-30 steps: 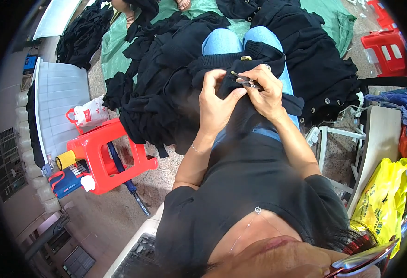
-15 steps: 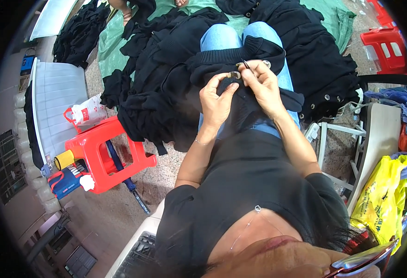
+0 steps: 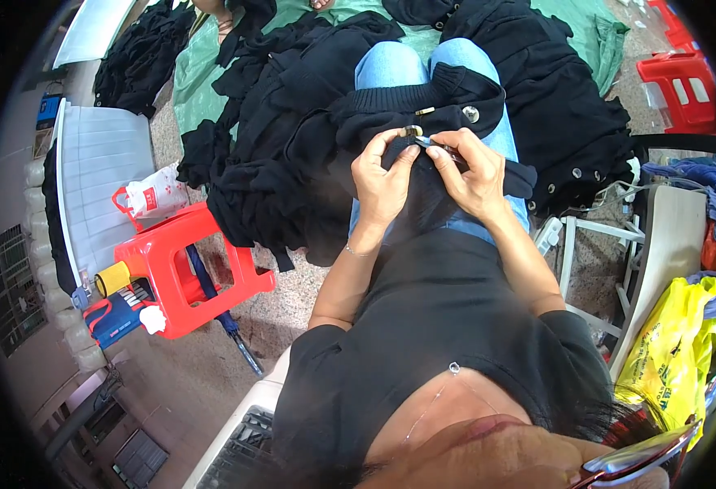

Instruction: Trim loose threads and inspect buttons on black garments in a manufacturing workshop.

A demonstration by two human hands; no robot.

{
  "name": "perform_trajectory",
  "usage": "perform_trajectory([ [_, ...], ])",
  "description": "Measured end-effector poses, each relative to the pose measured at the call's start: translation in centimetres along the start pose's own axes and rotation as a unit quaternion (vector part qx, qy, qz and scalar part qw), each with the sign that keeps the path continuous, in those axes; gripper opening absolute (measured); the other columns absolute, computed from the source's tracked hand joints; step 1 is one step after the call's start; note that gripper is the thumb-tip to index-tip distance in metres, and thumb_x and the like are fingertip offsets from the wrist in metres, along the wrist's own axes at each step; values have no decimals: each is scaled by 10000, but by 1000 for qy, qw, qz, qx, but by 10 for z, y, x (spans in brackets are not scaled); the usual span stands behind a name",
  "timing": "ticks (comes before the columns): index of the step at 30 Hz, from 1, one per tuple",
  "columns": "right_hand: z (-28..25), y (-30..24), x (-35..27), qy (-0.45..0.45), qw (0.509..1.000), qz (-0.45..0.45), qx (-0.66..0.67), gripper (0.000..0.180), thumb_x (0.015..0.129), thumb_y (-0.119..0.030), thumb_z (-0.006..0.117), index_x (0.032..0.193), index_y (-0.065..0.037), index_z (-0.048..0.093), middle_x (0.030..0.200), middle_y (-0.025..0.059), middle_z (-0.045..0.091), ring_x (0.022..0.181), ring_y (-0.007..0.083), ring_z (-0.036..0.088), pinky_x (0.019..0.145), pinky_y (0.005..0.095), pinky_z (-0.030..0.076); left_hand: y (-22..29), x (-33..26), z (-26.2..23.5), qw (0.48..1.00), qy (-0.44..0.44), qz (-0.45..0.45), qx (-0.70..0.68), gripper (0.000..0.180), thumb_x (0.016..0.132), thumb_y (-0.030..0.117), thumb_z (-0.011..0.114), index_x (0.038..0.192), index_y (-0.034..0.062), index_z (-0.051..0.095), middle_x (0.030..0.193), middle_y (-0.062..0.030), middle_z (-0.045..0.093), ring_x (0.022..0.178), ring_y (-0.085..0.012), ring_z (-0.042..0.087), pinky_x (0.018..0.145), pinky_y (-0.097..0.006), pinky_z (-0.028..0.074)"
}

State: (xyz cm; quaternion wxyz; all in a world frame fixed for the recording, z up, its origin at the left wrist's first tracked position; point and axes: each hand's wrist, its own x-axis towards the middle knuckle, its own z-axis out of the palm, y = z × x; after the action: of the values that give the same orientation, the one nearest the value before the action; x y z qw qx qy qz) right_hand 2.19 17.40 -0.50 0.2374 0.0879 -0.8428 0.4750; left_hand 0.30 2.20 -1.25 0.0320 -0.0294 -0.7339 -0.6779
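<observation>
A black knit garment (image 3: 374, 122) with shiny round buttons lies across my lap over blue jeans. My left hand (image 3: 381, 175) is closed, pinching a fold of the knit between thumb and fingers just below a pale gold-coloured button (image 3: 413, 130). Close beside it, my right hand (image 3: 474, 173) is closed around a small thin tool, mostly hidden by the fingers. A pale tip points left at the pinched fold; its exact kind cannot be made out. Further up the garment lie another button (image 3: 470, 114) and one seen edge-on (image 3: 425, 111).
Heaps of black garments (image 3: 293, 98) surround my knees on a green sheet (image 3: 199, 90). To the left stand a red plastic stool (image 3: 203, 269) with a yellow roll (image 3: 113, 279), and a folded umbrella (image 3: 211, 285). A yellow bag (image 3: 672, 342) and a white metal frame (image 3: 603, 226) are on the right.
My right hand has moved down and turned, bringing the tool's tip from above the button to the fold at my left fingertips. The left hand keeps its pinch.
</observation>
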Motion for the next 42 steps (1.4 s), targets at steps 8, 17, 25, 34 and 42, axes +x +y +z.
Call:
perform_trajectory([
  [8, 3, 1, 0, 11, 1000, -11, -11, 145, 819, -116, 759, 916, -40, 683, 755, 48, 644, 580, 169, 632, 518, 275, 467, 7, -2, 1, 1000, -21, 6, 16, 206, 849, -15, 718, 1052, -32, 690, 983, -65, 729, 882, -102, 658, 821, -246, 529],
  [17, -4, -4, 0, 28, 997, -21, -72, 143, 807, -131, 768, 893, -59, 680, 731, 39, 631, 578, 182, 625, 523, 291, 473, 2, 0, 0, 987, 9, 98, 128, 214, 821, -31, 723, 1030, -31, 673, 950, -95, 732, 870, -153, 683, 812, -275, 528],
  [25, -2, -4, -1, 14, 995, -47, -84, 179, 795, -137, 766, 931, -70, 671, 755, 43, 635, 623, 214, 645, 544, 309, 484, 0, 1, 3, 984, 11, 132, 119, 241, 768, -72, 707, 991, 4, 653, 893, -128, 677, 813, -276, 684, 731, -327, 528],
  [34, -2, -6, 1, 7, 994, -47, -96, 158, 796, -138, 766, 901, -70, 671, 742, 42, 631, 610, 217, 643, 537, 310, 482, 6, 1, 3, 978, 3, 154, 141, 228, 783, -69, 690, 992, 14, 650, 870, -127, 663, 789, -288, 675, 708, -340, 525],
  [42, 11, 3, -12, 53, 934, 205, 289, 97, 924, -120, 687, 964, -32, 677, 813, -25, 653, 707, 43, 595, 633, 204, 455, 7, 1, 3, 981, -6, 126, 145, 194, 800, -62, 719, 980, -13, 665, 915, -94, 703, 838, -180, 684, 783, -280, 523],
])
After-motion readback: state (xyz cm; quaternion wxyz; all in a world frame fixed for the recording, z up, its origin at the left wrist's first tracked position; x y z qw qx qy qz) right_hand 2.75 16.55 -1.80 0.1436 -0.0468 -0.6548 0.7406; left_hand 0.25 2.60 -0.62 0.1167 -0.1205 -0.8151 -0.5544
